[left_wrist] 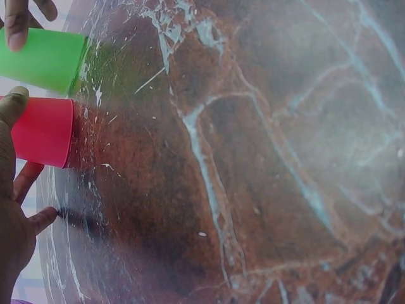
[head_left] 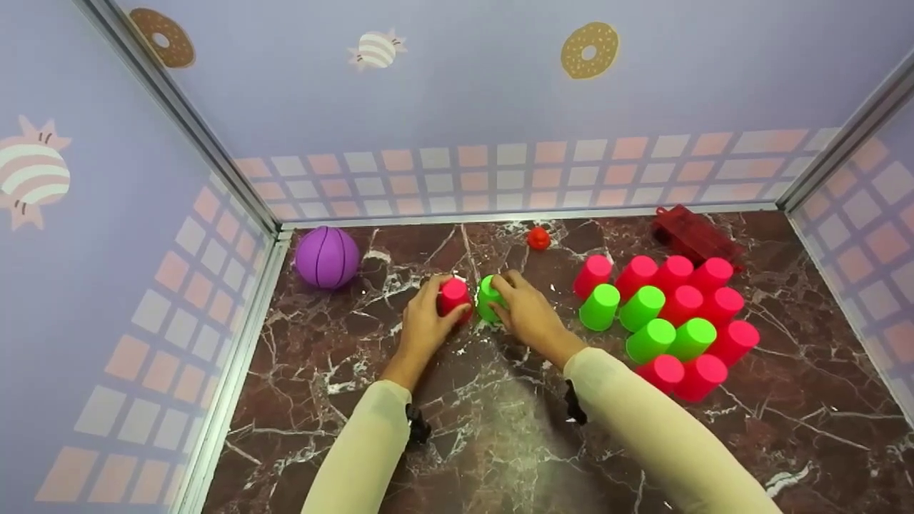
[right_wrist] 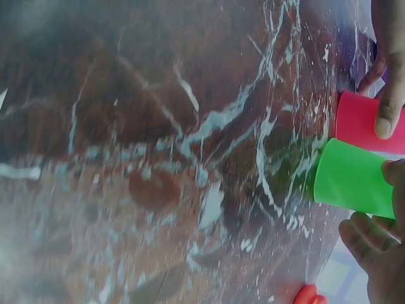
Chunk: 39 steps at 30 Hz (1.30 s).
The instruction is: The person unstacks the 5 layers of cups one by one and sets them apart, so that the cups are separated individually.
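Head view: left hand (head_left: 423, 325) grip around pink cup (head_left: 453, 296), right hand (head_left: 526, 313) grip around unlabelled green cup (head_left: 488, 298).

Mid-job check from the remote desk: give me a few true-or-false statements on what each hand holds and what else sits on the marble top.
1. The left hand grips a pink cup. True.
2. The right hand grips a pink cup. False: it grips a green cup.
3. The two held cups stand side by side, upside down on the table. True.
4. The purple ball lies right of the cup cluster. False: it lies at the far left, near the corner.
5. The cluster holds only green cups. False: pink and green are mixed.
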{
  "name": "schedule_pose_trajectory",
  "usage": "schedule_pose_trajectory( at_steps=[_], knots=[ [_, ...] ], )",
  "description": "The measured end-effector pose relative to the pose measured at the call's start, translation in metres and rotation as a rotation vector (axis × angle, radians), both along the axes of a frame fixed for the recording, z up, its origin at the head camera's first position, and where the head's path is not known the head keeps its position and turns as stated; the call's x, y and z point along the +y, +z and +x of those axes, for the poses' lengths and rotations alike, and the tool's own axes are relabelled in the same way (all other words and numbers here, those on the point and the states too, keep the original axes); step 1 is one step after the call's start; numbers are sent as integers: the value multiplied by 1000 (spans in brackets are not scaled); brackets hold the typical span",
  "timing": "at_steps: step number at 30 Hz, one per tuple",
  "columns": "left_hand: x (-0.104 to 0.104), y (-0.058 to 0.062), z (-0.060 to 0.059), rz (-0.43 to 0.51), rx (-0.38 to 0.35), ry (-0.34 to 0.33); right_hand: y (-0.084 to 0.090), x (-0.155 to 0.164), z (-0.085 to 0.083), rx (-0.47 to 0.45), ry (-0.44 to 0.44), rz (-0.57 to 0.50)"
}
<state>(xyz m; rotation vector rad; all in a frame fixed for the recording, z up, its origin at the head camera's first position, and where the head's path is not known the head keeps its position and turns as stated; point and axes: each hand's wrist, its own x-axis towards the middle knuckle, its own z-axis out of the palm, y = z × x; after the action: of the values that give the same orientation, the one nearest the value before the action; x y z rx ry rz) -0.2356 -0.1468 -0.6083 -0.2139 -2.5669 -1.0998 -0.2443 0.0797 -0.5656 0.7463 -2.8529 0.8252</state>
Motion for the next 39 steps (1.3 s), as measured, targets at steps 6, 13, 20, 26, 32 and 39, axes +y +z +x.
schedule_pose_trajectory(
  at_steps=[6,13,20,26,32,39],
  knots=[
    [-1,2,-1,8,-21,9,9,27,-10,30,-42,-2],
    [0,1,-1,5,-27,18,-17,64,-36,107,-99,-53],
    [2,1,-1,-2,-16,12,-19,77,-41,102,-172,-55],
    [2,1,-1,1,-20,10,-5,78,-32,26,-217,-20],
    [2,1,-1,8,-38,12,-13,79,-36,-2,-229,-21],
    [1,2,-1,5,-67,15,6,75,-29,-44,-238,26]
  ],
)
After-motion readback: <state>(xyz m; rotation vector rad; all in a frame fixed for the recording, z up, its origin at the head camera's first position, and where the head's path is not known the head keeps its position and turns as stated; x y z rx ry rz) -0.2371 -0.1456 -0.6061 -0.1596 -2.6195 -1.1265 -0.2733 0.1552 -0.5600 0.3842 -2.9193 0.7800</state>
